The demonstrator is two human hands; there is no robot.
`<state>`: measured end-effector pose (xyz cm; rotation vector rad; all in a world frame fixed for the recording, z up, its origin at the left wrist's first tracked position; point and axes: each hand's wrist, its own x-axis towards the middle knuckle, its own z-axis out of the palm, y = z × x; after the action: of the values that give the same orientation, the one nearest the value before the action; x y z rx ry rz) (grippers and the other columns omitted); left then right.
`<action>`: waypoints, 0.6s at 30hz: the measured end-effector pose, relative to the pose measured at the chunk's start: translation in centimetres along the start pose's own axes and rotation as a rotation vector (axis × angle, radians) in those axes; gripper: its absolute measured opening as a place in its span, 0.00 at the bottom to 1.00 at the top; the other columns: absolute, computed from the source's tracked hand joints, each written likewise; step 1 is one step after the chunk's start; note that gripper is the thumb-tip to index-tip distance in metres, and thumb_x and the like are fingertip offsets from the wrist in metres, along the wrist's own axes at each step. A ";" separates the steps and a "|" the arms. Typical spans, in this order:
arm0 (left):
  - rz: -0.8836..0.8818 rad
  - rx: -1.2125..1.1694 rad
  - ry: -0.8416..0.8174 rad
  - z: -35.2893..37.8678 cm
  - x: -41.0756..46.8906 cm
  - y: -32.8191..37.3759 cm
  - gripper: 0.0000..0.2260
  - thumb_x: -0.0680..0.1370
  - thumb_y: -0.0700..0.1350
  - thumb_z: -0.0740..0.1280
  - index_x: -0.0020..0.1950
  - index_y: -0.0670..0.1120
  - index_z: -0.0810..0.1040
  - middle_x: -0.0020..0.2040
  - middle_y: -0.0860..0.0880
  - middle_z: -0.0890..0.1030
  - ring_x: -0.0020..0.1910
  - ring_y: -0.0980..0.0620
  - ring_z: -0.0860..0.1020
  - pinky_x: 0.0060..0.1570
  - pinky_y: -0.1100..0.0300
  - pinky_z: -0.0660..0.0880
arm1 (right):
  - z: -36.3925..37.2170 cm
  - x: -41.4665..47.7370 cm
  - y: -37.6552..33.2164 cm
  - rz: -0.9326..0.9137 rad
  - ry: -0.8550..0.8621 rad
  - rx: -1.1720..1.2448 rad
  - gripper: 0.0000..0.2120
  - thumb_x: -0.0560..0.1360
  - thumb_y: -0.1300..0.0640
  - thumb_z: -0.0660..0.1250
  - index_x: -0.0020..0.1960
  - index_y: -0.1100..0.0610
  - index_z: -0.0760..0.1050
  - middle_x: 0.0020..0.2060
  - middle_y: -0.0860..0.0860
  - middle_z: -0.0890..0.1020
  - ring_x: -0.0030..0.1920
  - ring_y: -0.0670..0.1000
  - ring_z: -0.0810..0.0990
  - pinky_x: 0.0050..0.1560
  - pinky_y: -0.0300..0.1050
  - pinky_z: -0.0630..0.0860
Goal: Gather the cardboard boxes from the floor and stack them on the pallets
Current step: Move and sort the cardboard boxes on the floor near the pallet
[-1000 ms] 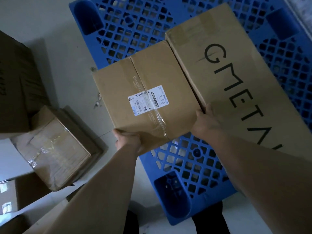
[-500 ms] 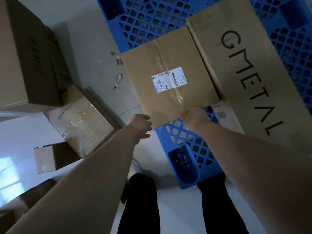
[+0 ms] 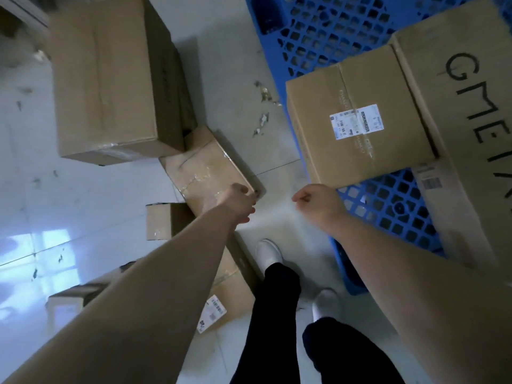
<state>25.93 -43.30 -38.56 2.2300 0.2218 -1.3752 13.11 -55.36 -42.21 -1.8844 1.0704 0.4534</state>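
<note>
Large black letters are running along the long box (image 3: 468, 151) on the pallet (image 3: 318, 31): G, M, E, T, then strokes that are leaving the frame. A barcode sticker (image 3: 429, 184) is showing on its near end, too blurred to read. A white barcode label (image 3: 357, 121) is sitting under tape on the box (image 3: 327, 156) at the pallet's left edge, its print too small. Another label (image 3: 213, 311) is showing on a floor box (image 3: 235, 289), unreadable.
</note>
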 end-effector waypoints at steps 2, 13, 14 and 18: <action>-0.039 -0.047 0.072 -0.9 -0.2 -3.0 0.17 0.78 0.39 0.65 0.67 0.43 0.70 0.48 0.41 0.80 0.38 0.48 0.78 0.40 0.53 0.79 | 1.3 -0.9 -0.1 -0.052 -0.020 -0.047 0.10 0.75 0.62 0.65 0.50 0.53 0.83 0.53 0.51 0.84 0.56 0.54 0.81 0.59 0.47 0.76; -0.172 -0.121 0.107 1.8 -8.4 -18.2 0.16 0.79 0.35 0.61 0.66 0.39 0.73 0.48 0.44 0.78 0.45 0.46 0.78 0.51 0.49 0.79 | 6.5 -9.2 2.3 -0.081 -0.170 -0.213 0.10 0.78 0.61 0.62 0.52 0.51 0.81 0.55 0.49 0.82 0.55 0.52 0.80 0.49 0.40 0.73; -0.197 -0.118 0.104 2.1 -9.3 -19.4 0.16 0.79 0.35 0.61 0.66 0.39 0.73 0.48 0.44 0.78 0.44 0.46 0.78 0.50 0.49 0.79 | 7.1 -10.0 2.4 -0.077 -0.187 -0.236 0.10 0.78 0.61 0.62 0.51 0.51 0.81 0.56 0.49 0.82 0.55 0.53 0.80 0.50 0.40 0.73; -0.256 -0.106 0.104 2.6 -11.1 -24.7 0.16 0.79 0.35 0.61 0.67 0.39 0.72 0.54 0.42 0.79 0.47 0.44 0.79 0.52 0.47 0.81 | 10.0 -12.2 2.3 -0.085 -0.237 -0.294 0.11 0.77 0.61 0.62 0.49 0.50 0.81 0.56 0.50 0.82 0.56 0.55 0.80 0.52 0.43 0.75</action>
<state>9.00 -22.00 -38.09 2.2452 0.6219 -1.3400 5.52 -41.44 -40.60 -2.0598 0.7960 0.7991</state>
